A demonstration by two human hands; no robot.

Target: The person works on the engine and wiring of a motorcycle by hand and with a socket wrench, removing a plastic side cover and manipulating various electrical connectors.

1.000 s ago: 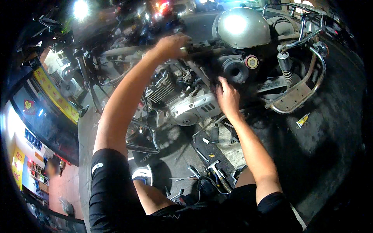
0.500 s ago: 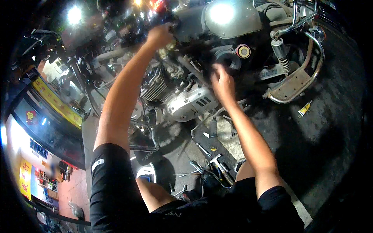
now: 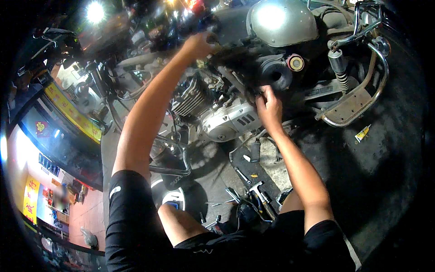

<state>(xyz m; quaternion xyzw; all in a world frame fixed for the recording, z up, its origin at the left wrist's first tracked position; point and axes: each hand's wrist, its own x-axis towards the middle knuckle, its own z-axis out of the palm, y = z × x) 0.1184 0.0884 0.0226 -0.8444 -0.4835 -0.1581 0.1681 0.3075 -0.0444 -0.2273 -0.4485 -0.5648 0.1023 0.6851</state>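
night street, dark pavement [image 3: 206, 165] under everything, a lit shopfront [image 3: 61, 174] off to your l. fingers 1st: your r hand [image 3: 270, 109] has thumb & fingertips close to each other by the lower end of a dark frame tube [image 3: 234, 79]; too dark there to tell if they're clamped on smth. your l hand [image 3: 197, 46] is up at the top of the frame, fwd of the r one, & blurred; can't tell if it's gripping or just touching. the motorcycle [image 3: 213, 115] stands side-on right in front of you, both hands at its midsection.

re progress: midsection looks opened up, w/ the black ring-shaped part [image 3: 285, 82] & frame tube bare to view, so prob. some side trim is off. engine cover [image 3: 226, 127] is on, finned cylinder [image 3: 188, 103] in place, rear shock [image 3: 336, 65] mounted. nothing reads as finished: the open area isn't closed & your tools are out, so i'd say mid-job; can't tell how much is left.

further out: silver dome-shaped shell [image 3: 285, 25], maybe a helmet, above the ring; hammer [image 3: 257, 187] & wrench [image 3: 243, 176] on the ground nr your knees; yellow tube [image 3: 362, 133] lying well off to your r.
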